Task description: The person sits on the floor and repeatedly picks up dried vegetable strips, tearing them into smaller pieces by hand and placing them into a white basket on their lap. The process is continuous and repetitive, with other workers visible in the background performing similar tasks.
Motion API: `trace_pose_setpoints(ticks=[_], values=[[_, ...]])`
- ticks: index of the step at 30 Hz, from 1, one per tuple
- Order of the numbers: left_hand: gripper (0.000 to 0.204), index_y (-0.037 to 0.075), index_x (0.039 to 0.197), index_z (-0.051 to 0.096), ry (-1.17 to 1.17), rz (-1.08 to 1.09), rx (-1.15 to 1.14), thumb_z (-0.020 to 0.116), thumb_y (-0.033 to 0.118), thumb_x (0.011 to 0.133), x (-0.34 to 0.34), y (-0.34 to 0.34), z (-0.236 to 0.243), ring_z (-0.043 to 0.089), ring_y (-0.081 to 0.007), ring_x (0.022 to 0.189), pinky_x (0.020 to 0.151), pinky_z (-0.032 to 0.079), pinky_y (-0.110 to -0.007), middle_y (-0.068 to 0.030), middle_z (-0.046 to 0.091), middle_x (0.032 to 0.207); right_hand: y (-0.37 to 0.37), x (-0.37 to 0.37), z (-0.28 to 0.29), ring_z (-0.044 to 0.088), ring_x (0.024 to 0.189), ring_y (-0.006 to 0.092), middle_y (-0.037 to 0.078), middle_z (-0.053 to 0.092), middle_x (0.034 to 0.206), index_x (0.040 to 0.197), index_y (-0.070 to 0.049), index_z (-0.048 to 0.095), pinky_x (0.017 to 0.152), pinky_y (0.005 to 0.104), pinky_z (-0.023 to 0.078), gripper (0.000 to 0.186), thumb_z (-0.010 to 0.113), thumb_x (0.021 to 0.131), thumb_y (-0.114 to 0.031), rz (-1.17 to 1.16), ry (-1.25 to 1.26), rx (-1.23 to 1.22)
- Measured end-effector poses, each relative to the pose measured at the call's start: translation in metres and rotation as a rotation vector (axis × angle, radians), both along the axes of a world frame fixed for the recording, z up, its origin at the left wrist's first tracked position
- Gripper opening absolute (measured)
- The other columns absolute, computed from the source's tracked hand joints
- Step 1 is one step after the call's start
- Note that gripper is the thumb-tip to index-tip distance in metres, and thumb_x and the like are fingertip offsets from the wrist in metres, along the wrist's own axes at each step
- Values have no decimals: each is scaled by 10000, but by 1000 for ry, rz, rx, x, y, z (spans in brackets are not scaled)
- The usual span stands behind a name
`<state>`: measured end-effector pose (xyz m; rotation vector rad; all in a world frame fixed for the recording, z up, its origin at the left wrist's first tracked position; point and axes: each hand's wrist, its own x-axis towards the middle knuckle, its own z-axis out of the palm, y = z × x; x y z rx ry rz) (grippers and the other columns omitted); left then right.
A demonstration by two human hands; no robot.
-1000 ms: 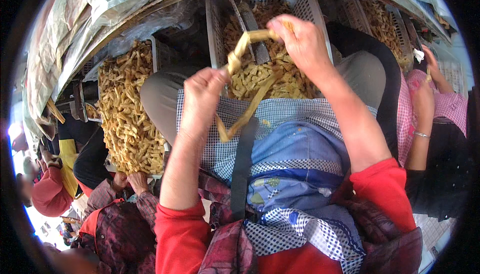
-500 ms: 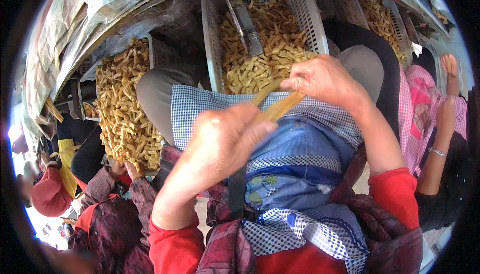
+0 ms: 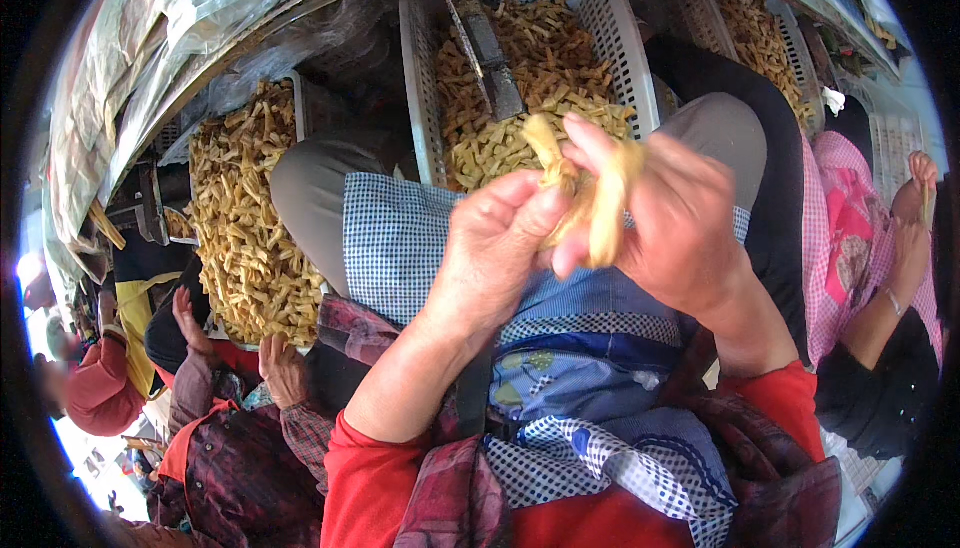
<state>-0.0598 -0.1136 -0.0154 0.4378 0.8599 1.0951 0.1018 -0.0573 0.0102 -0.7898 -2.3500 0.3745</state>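
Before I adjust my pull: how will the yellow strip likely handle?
The yellow strip is probably floppy: it bends between the left hand and right hand. Likely light, being narrow. Blur hides its surface, so slipperiness is unclear.

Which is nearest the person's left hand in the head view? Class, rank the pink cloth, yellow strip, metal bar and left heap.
1. Yellow strip: in the left hand
2. Metal bar: ahead
3. Left heap: leftward
4. Pink cloth: far right
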Motion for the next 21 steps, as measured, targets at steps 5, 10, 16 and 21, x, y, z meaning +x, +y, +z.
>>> trace_pose_setpoints(ticks=[5, 10, 16, 21], values=[[239, 27, 796, 608, 1374, -373, 865, 642, 258, 846, -26, 15, 28, 615, -356, 659, 603, 502, -428, -148, 619, 709, 0, -8, -3, 625, 653, 301, 139, 633, 739, 815, -14, 536, 605, 390, 507, 167, 643, 820, -143, 65, -90, -273], [448, -24, 795, 590, 874, -5, 157, 399, 324, 1002, -15, 4, 14, 491, -138, 538, 515, 404, -304, -48, 533, 608, -4, -11, 2, 570, 591, 172, 66, 604, 744, 953, -5, 547, 539, 286, 479, 165, 570, 909, -163, 36, 500, -975], [383, 20, 710, 613, 1105, -241, 448, 546, 301, 961, -50, -19, -12, 609, -239, 534, 537, 498, -353, -94, 561, 584, 22, 19, 4, 327, 500, 22, -28, 439, 645, 956, -47, 547, 419, 172, 342, 226, 465, 996, -254, 123, 1310, -1404], [315, -9, 861, 642, 1053, -418, 426, 569, 281, 960, -48, 11, 10, 581, -135, 594, 553, 472, -307, -64, 587, 640, 38, 7, -3, 324, 511, 34, -13, 375, 644, 802, -73, 435, 434, 174, 396, 283, 395, 1021, -248, 191, 989, -1313]])
